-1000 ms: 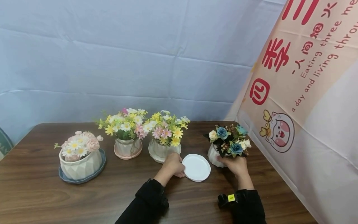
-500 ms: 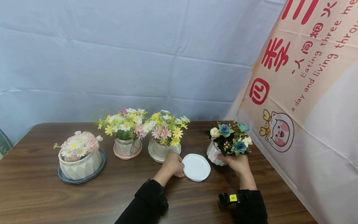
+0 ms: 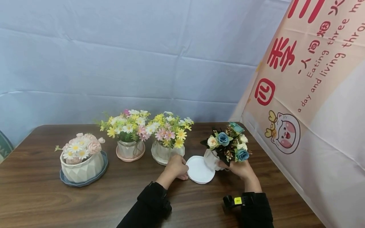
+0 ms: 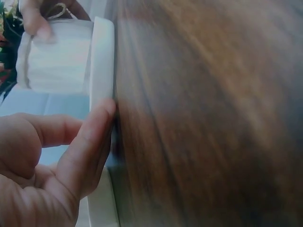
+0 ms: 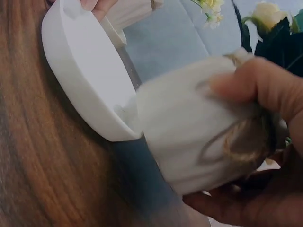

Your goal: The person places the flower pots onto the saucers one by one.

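My right hand (image 3: pixel 241 169) grips a white flower pot (image 3: pixel 211 161) of artificial blue and cream roses (image 3: pixel 223 138). The pot is tilted, and in the right wrist view its lower edge meets the rim of a white saucer (image 5: pixel 102 56). A loop of twine (image 5: pixel 244 146) hangs on the pot's side. On the saucer's left side, my left hand (image 3: pixel 177 167) pinches the rim, with the saucer on the table. In the left wrist view the pot (image 4: pixel 59 56) appears over the saucer's far part, fingers of the right hand (image 4: pixel 38 21) around its top.
Two pots of yellow, white and pink daisies (image 3: pixel 128 128) (image 3: pixel 168 133) stand at the back, on a pink saucer (image 3: pixel 121 155) and a white one. At the left, a pot of pink flowers (image 3: pixel 82 169) sits on a blue saucer (image 3: pixel 65 182). A printed cloth (image 3: pixel 319 126) hangs at the right.
My right hand has moved the rose pot leftward, from beside the white saucer to its right rim, and tilted it. The left hand stays at the saucer.
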